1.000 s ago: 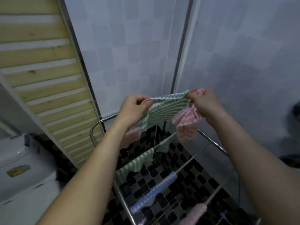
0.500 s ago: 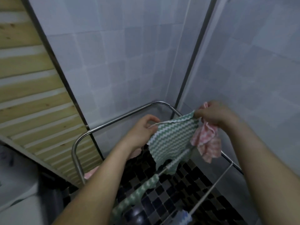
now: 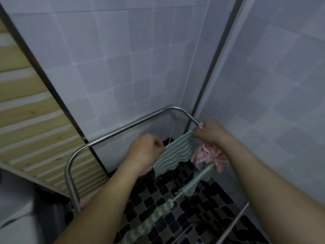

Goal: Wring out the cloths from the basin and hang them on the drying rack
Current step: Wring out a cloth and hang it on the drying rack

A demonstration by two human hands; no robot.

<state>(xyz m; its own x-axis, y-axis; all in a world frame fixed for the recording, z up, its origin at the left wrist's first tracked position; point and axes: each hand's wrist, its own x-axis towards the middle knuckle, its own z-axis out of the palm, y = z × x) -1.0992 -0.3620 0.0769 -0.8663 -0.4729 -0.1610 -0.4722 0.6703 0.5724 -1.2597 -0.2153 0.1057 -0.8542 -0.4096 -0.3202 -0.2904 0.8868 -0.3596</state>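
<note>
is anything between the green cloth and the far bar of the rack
Nothing visible. The green cloth, stretched between the left hand and right hand, hangs just short of the bare far bar; the pink cloth in the right hand hangs aside.

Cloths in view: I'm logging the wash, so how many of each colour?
Green: 3, held green cloth, two hung green cloths
Pink: 2, bunched pink cloth, partly hidden pink cloth
Total: 5

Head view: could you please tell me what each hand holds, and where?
The left hand pinches the green cloth by its upper left corner; the right hand pinches the upper right corner and a pink cloth.
</note>
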